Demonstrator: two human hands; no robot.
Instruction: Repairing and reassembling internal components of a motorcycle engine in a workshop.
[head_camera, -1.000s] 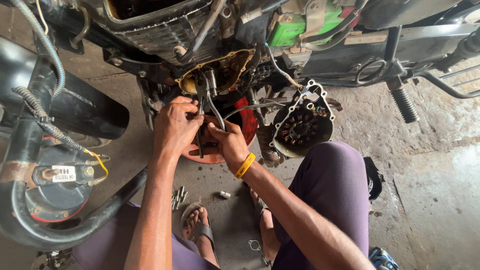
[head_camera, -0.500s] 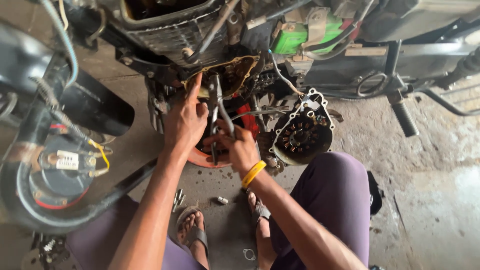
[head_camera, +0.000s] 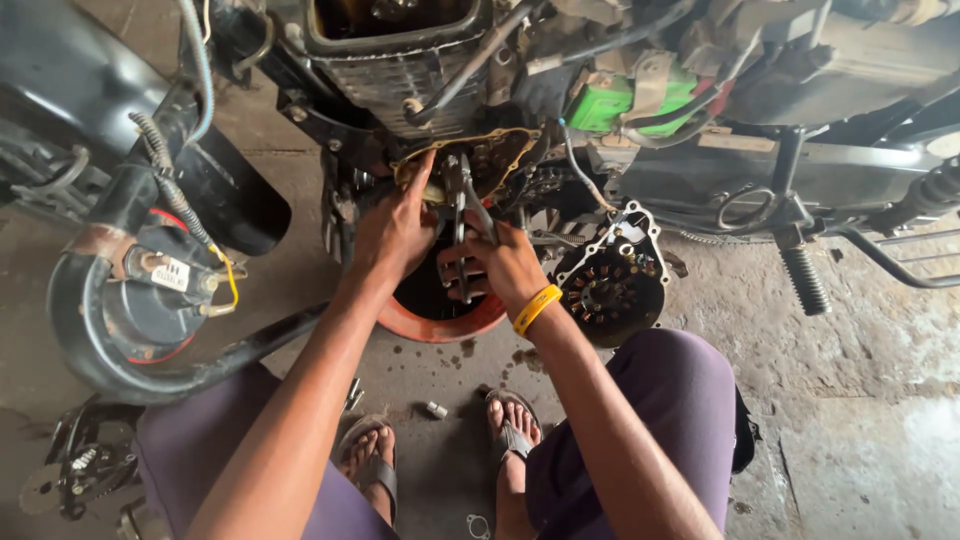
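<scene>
Left hand (head_camera: 395, 235) shifted up; right hand (head_camera: 495, 262) gripping pliers (head_camera: 462, 200).

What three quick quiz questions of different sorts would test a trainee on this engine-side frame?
1. True or false: the right hand wears a yellow wristband.
2. Which tool does the right hand grip: A) hammer, B) pliers, C) paintbrush?
3. Fill in: beneath both hands sits a round orange ____ on the floor.

Key: 1 true. 2 B; the handles rise from the right fist toward the opened engine case, where the left hand points a finger at the gasket edge. 3 pan; its dark contents cannot be told.
</scene>
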